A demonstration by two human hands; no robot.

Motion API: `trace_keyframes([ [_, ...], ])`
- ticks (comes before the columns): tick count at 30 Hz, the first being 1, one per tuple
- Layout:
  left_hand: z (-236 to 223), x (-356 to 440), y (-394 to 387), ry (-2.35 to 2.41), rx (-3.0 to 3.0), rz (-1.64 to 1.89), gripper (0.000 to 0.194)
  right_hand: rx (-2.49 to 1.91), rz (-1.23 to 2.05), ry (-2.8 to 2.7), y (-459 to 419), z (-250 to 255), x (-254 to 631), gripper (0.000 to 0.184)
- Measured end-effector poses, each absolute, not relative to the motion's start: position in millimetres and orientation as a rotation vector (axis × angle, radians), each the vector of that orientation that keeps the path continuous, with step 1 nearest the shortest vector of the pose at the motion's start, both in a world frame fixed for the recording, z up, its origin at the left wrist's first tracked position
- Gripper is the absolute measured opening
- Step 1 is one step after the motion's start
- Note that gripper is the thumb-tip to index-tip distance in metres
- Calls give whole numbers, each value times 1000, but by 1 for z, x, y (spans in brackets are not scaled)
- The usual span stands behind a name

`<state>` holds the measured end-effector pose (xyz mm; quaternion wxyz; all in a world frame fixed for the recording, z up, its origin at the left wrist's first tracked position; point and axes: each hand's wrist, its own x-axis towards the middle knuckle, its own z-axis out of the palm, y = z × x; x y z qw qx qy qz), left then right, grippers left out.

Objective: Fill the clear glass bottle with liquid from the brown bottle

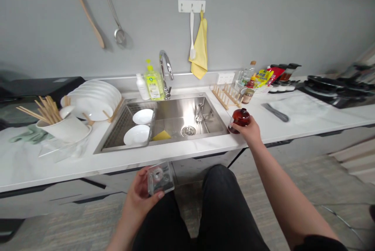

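Left hand (137, 193) closed on a clear square plastic piece (160, 178): hard, glossy, round ring at centre, exact kind unclear. Held low, below the front edge of the white marble-look surface (187, 162), above dark trousers (222, 208). Right hand (249, 131) closed around a round-bellied red-brown glass jar (240, 120), shiny, with a dark red lid. Jar held over the surface, just right of the brushed stainless steel sink (216, 120); contact between jar base and surface: cannot tell. Hands well apart. Inside the sink, left side: wire rack (117, 126) with two white bowls (143, 116), yellow sponge (161, 135) just beside it. Near the jar, behind it: slotted wooden plate rack (227, 96). Far left: white plates (93, 100) leaning in a wooden stand, white holder (66, 129) packed with wooden chopsticks (43, 112). Behind the sink: curved chrome faucet (165, 63), yellow-green dish soap bottle (154, 85).
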<state>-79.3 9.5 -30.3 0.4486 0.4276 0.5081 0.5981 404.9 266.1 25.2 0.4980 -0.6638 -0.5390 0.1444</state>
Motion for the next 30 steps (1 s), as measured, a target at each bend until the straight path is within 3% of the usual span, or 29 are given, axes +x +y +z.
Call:
trace_keyframes([
  [7,47,-86,89,1055,967,1587,88,-1296,615,-1569,275,68,358,87],
  [15,99,-94,240,612,950,1507,85,-695,1285,-1955,344,106,257,83],
  [22,94,-103,347,492,926,1523,66,-538,1672,-1757,421,73,183,87],
  [30,50,-110,403,533,914,1549,72,-635,1698,-1598,450,20,167,94],
])
